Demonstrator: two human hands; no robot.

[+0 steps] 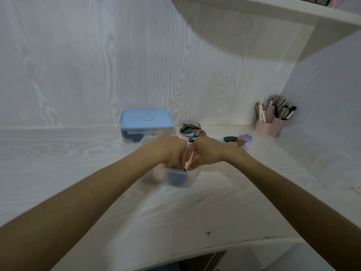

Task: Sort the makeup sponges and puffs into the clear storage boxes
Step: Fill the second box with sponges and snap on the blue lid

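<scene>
**Both hands at the open box**

We see both hands meet over the open box [176, 178], a clear tub near the middle of the desk [78, 153]; the left hand [172, 151] has its fingers curled downward into the box's mouth, and the right hand [205, 153] curls in beside it, the two nearly touching; between their fingertips sits a pale pink sponge [188, 163], just above the rim; the picture is blurred there, so we cannot tell which hand truly pinches it or whether both do. Through the box's wall we make out a dark blue piece [178, 179] and a pink one [159, 174] inside.

Behind the hands stands a second box [145, 124], closed with a light blue lid, dark pieces showing through its clear side; to its right lies a loose pile of puffs [192, 130] in green, brown and white, and further right a smaller group of sponges [239, 140] in dark green, olive and lilac. A pink holder [271, 126] with pens and brushes stands in the desk's far right corner.

We read no writing or brand anywhere; the lid's round mark is too soft to make out.
</scene>
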